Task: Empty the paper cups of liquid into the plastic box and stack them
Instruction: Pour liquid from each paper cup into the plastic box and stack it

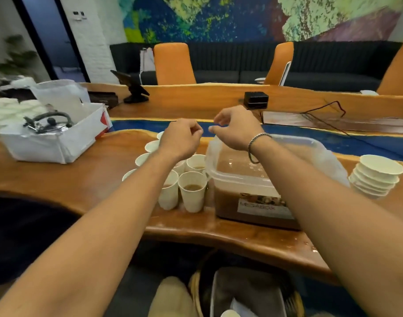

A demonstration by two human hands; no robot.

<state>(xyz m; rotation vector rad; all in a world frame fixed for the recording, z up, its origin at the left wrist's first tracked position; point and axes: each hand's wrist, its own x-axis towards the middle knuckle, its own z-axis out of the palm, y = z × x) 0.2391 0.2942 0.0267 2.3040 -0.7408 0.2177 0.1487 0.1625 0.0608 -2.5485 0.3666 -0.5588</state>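
- Paper cups (192,191) stand packed together at the centre of the frame on the tabletop (81,179), just left of the plastic box (238,179). At least two of the near ones hold brown liquid. The rest are partly hidden and their contents cannot be judged.
- Left hand (181,138) and right hand (236,130) hang in the air above the cups and the box's far corner. The fingers of both are curled in, and nothing can be seen in either grip.
- Risk one: the left forearm crosses directly over the cluster. A careless descent could catch a rim and topple several cups, since they stand touching or nearly so.
- Risk two: lifting one cup from so tight a group may drag or tip its neighbour. Working from the outer edge looks safer.
- Risk three: thin paper walls will likely buckle under a firm squeeze and push liquid over the lip.
- Risk four: the box already holds a good depth of brown liquid, with droplets showing on its upper surface. A quick pour from height could splash out onto the wood.
- Risk five: the stack of empty cups (376,177) at the right of the frame appears to lean. Adding a wet cup off-centre may upset it.
- Risk six: the tabletop near the lower right edge looks damp, so a cup set down there might slide.
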